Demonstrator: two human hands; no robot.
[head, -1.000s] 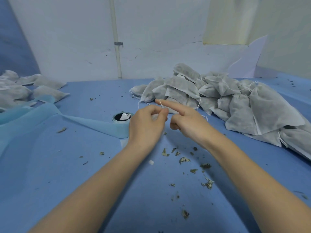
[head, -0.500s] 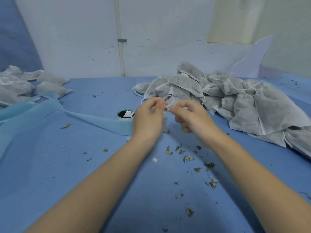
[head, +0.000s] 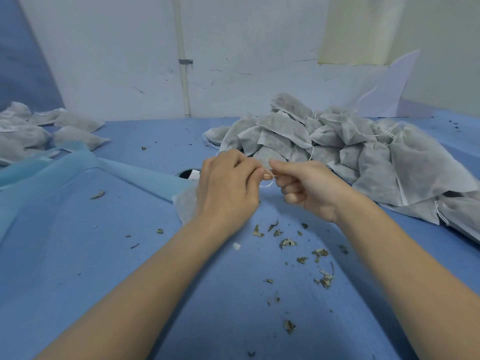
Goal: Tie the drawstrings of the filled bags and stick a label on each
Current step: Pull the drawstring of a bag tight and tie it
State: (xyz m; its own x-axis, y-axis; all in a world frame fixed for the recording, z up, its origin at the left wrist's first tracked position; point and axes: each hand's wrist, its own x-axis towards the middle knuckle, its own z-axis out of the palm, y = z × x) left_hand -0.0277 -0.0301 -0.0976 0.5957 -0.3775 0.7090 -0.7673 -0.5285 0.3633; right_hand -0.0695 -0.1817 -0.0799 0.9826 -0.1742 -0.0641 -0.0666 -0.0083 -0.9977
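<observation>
While both my hands meet over the middle of the blue worktop (head: 78,255), I pinch the white drawstring (head: 268,178) between them: my left hand (head: 226,188) has its fingers curled round one side of the string, and my right hand (head: 306,188) nips the other side between thumb and forefinger, its remaining fingers folded into the palm. A small loop of the string shows in the gap between my two hands. The bag (head: 185,203) this string belongs to lies on the worktop under my left hand, only its grey corner showing at my wrist. Toward the far right edge sits a large pile of filled bags (head: 363,152), loose strings trailing from them. At the far left edge lies a smaller heap of bags (head: 39,131), beside a lighter blue sheet (head: 65,172). Just beyond my left hand a label roll (head: 188,174) peeks out. Dried leaf bits (head: 288,242) scatter the worktop near my right forearm
</observation>
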